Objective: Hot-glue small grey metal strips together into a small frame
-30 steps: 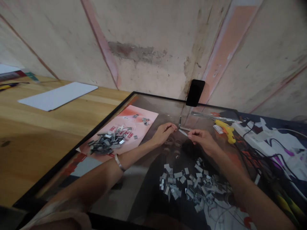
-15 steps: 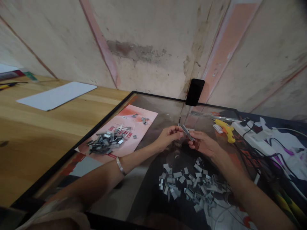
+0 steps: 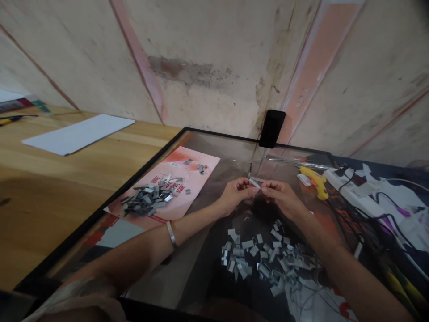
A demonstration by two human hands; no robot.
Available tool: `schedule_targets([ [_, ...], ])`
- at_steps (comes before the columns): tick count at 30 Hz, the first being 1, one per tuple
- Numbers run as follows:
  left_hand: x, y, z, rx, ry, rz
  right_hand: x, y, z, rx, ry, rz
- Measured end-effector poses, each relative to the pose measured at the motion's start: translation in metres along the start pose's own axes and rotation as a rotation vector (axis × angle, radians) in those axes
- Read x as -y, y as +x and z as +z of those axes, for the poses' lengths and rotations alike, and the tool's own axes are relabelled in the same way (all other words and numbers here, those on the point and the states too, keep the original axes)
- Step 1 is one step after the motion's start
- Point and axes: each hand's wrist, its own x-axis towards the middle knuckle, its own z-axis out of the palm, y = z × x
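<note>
My left hand (image 3: 237, 195) is closed, pinching one end of a small silvery metal strip (image 3: 254, 183). Against the other end of that strip my right hand (image 3: 279, 197) is closed too, thumb and fingers pressed together. Both hands are just above the glass tabletop (image 3: 208, 241). In front of them lies a loose scatter of small silvery metal pieces (image 3: 271, 255). A second heap of such pieces (image 3: 149, 197) rests on a pink printed sheet (image 3: 197, 167) to the left. Just behind the fingers, a thin dark-tipped item (image 3: 250, 169) shows, its kind unclear.
A black phone (image 3: 272, 129) leans against the wall behind the glass. On the right are a yellow glue gun (image 3: 315, 181), a white power strip (image 3: 348, 190) and tangled cables. A white board (image 3: 80, 133) lies on the wooden table (image 3: 43, 183) at left.
My hands have come closer together, the right one moving left and slightly down. The strip between them is lower and now lies nearly hidden by the fingertips.
</note>
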Motion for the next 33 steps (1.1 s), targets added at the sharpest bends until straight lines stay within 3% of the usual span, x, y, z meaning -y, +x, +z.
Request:
schedule_targets([
  [10,-0.0001,-0.0001,-0.0007,-0.028,0.05,0.065,-0.0011,-0.0014,0.0005,-0.049,-0.158,-0.107],
  [17,-0.0009,0.002,-0.0019,-0.073,-0.062,0.075,0.004,-0.0015,-0.0054,-0.126,-0.027,-0.113],
  [33,-0.0029,0.0032,-0.0027,-0.061,-0.171,0.058,-0.002,-0.0002,-0.0012,-0.098,-0.145,-0.179],
])
